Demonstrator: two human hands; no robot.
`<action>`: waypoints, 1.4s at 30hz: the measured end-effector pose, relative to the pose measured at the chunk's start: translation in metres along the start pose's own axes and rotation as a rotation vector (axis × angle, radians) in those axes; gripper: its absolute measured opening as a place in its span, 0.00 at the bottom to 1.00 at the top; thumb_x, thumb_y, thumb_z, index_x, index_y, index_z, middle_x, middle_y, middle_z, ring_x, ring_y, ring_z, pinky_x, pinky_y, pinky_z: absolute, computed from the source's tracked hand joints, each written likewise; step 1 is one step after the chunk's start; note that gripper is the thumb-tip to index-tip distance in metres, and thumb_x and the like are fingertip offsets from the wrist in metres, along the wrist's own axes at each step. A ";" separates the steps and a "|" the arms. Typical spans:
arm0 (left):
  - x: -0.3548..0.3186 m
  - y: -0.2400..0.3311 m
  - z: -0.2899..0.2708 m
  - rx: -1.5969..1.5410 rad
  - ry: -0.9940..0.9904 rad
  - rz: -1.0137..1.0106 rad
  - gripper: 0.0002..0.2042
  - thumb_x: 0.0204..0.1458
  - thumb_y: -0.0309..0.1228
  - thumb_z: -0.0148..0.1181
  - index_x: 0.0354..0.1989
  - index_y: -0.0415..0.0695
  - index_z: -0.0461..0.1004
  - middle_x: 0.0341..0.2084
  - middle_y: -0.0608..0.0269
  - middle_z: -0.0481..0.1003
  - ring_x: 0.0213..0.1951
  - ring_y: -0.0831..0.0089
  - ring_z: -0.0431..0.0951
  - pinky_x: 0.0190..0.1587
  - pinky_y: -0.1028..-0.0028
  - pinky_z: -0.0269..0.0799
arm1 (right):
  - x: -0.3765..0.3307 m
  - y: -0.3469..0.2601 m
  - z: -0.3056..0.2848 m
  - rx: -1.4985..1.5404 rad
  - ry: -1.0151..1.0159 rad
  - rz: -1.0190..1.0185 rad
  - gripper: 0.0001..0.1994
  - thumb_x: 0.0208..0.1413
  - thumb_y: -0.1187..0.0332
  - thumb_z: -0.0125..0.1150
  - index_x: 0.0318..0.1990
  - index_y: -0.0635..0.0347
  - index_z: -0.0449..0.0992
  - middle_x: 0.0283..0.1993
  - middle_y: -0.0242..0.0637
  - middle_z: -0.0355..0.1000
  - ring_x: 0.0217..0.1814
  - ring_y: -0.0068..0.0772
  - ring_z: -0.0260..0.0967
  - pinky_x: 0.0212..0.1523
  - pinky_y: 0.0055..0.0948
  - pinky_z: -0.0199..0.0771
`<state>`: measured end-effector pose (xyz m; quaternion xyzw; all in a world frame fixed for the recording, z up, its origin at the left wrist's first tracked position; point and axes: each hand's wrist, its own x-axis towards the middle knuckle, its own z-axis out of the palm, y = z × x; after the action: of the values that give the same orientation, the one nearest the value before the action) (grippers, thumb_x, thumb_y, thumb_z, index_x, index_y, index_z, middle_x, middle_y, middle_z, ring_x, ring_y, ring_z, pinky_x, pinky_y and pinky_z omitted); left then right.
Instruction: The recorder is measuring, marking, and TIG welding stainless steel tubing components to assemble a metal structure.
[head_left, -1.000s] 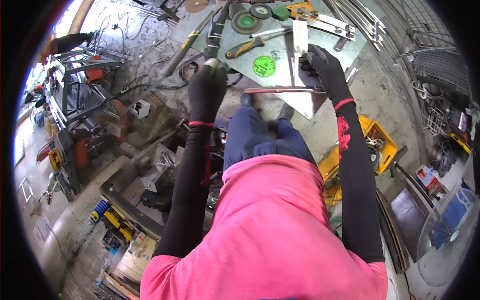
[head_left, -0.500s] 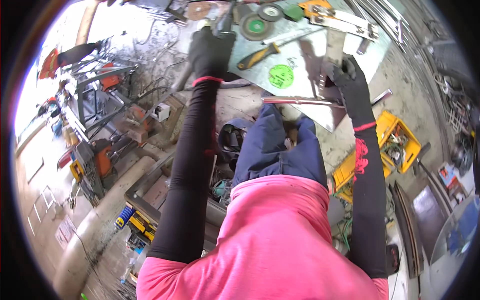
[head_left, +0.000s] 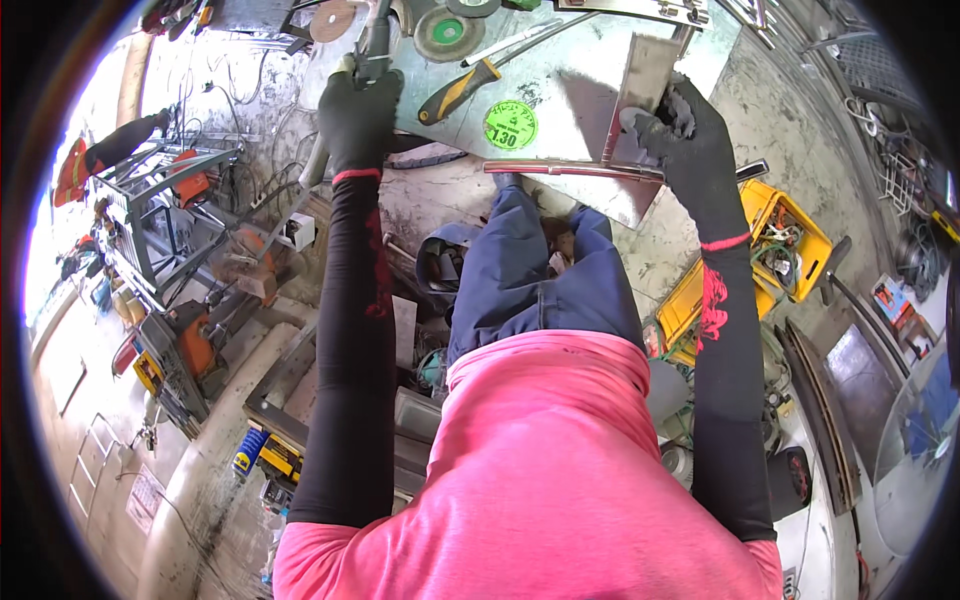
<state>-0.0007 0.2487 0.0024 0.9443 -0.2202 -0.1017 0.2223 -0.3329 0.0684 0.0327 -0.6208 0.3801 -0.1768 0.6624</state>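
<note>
Gripping a grinder handle at eleven o'clock, the left hand is clenched; the right hand, at one o'clock, grasps an upright metal plate on the worktop. Positioning seems underway; next likely calls for steadying the plate.

both arms reach forward, nearly straight, in long black sleeves with red marks on the forearms. the left hand, in a black glove with a red cuff line, is curled into a closed fist grip, knuckles up. the right hand, gloved alike, sits further right, fingers bent and pinched inward, wrist slightly cocked. the hands are well apart, at about the same height.
</note>
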 end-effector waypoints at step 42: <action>-0.092 0.016 -0.040 -0.205 -0.857 0.532 0.15 0.64 0.38 0.63 0.46 0.36 0.79 0.29 0.45 0.81 0.34 0.54 0.84 0.36 0.57 0.77 | -0.071 -0.023 0.057 -0.226 0.357 0.032 0.13 0.64 0.62 0.76 0.42 0.60 0.77 0.40 0.28 0.77 0.40 0.18 0.74 0.41 0.25 0.79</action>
<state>-0.0761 0.2927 0.0538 0.7025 -0.5133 -0.4405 0.2215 -0.3318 0.1542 0.0718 -0.6437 0.5188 -0.2299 0.5134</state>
